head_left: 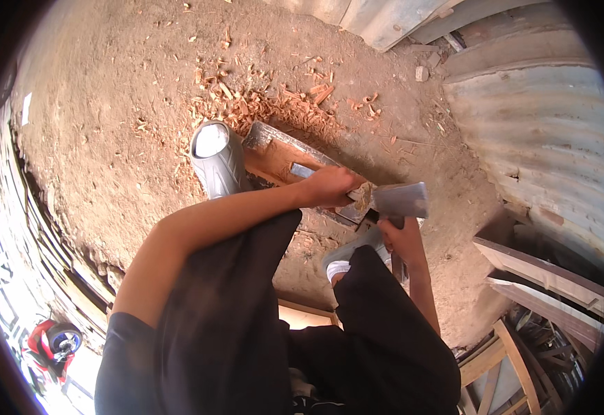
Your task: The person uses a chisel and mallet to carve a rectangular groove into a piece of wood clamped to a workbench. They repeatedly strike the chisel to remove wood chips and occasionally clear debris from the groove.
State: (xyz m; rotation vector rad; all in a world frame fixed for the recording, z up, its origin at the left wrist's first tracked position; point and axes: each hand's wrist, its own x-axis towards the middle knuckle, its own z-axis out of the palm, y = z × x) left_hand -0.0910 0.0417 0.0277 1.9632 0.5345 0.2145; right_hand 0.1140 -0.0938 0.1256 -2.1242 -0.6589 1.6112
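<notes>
My left hand (333, 187) is wrapped round a chisel; its flat grey blade (302, 170) points left over a block of reddish wood (268, 158) lying on the ground. The chisel's pale, frayed handle end (362, 198) sticks out on the right of the fist. The wood has dark, weathered sides and a freshly cut, lighter hollow. My right hand (403, 238) grips the handle of a hatchet-like tool, whose broad grey metal head (400, 200) is beside the chisel's handle end. Whether the two touch, I cannot tell.
Grey shoes (220, 169) flank the wood. Reddish shavings (274, 104) lie beyond it on the dirt ground (122, 138). Corrugated metal sheets (537, 131) stand at the right, with planks (551, 277) and a wooden frame (499, 360) nearer. A red motorcycle (51, 346) is at the far left.
</notes>
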